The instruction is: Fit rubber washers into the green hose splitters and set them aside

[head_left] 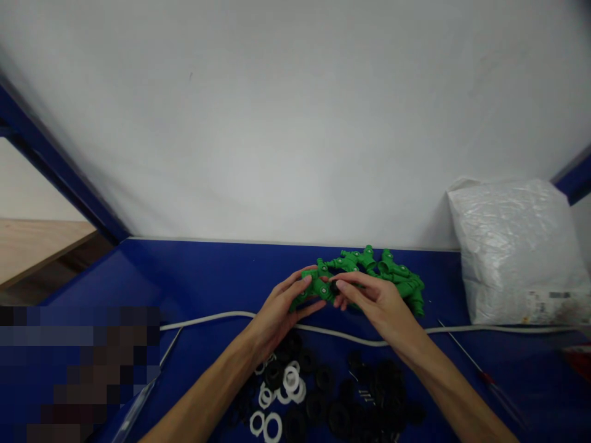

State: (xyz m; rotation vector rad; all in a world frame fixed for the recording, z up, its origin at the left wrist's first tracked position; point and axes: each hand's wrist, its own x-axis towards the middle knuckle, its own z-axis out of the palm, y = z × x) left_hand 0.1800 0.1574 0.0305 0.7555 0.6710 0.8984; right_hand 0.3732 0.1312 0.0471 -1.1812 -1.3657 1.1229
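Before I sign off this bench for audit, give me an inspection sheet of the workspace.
Surface: blue tabletop.
Work pieces: green fitting, held; small black part close to its end, contact unclear; more green fittings beyond.
Clutter: white rings and black rings in front; screwdriver right, thin-shafted tool left, wrapped package far right.
Grips: left grip holds the green fitting; right grip pinches the small black part.
Cables: white cable-like cord crosses the tabletop, partly hidden.
Surroundings: pale wall behind; lower-left corner pixelated, unreadable.
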